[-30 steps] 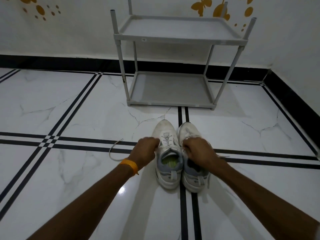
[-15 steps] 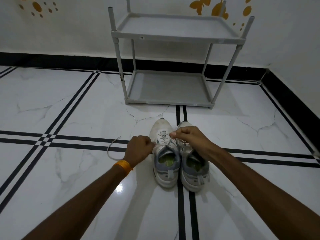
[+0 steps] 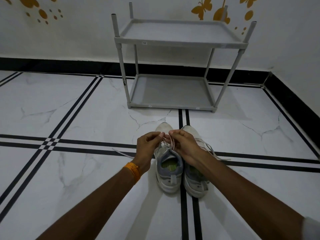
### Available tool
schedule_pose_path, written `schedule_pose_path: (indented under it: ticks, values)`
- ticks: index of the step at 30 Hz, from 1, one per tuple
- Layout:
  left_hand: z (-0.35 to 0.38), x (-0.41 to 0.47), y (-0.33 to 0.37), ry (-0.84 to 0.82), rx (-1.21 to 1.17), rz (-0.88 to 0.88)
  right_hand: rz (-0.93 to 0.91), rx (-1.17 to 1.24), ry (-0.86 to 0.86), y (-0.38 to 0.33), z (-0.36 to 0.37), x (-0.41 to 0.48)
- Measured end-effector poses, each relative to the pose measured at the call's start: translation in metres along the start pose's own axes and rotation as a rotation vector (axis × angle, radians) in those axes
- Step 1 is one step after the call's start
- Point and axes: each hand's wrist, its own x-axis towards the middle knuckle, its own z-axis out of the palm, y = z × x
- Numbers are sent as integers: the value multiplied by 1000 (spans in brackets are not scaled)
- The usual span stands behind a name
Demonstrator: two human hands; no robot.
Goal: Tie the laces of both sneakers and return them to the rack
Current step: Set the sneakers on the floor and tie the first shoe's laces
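Two white and grey sneakers stand side by side on the floor, toes toward the rack: the left sneaker (image 3: 168, 174) and the right sneaker (image 3: 195, 184). My left hand (image 3: 148, 149) and my right hand (image 3: 184, 146) meet above the left sneaker's tongue, each pinching a strand of its lace (image 3: 170, 142), which rises taut from the eyelets. One loose lace end (image 3: 121, 153) trails on the floor to the left. The right sneaker's laces (image 3: 213, 151) lie untied, spilling to the right. My right wrist hides part of the right sneaker.
A grey two-shelf rack (image 3: 173, 40) stands against the wall just beyond the sneakers, both shelves bare. The floor is white marble tile with black stripes. A black skirting runs along the back wall and the right wall.
Both hands rose from the sneakers' collars and came together above the left sneaker, pulling its lace strands up. The loose lace end on the left drew closer in.
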Motion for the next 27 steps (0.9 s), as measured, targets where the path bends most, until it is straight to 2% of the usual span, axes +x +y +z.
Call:
schedule_pose_path:
  ticks: [5,15,18,21,27]
  values:
    - [14,1,-4,55,74,73,-58,-92,90,4,3,4]
    - [24,-1,-14,124,236,171,-222,-425,91,9,-6,6]
    - [20,6,-12,129,301,218,-201,-401,53,4,-8,4]
    - [15,10,-7,104,317,188,-169,-412,-32,-1,-12,2]
    - [13,17,-1,-59,465,267,-178,-591,-177,-7,-18,4]
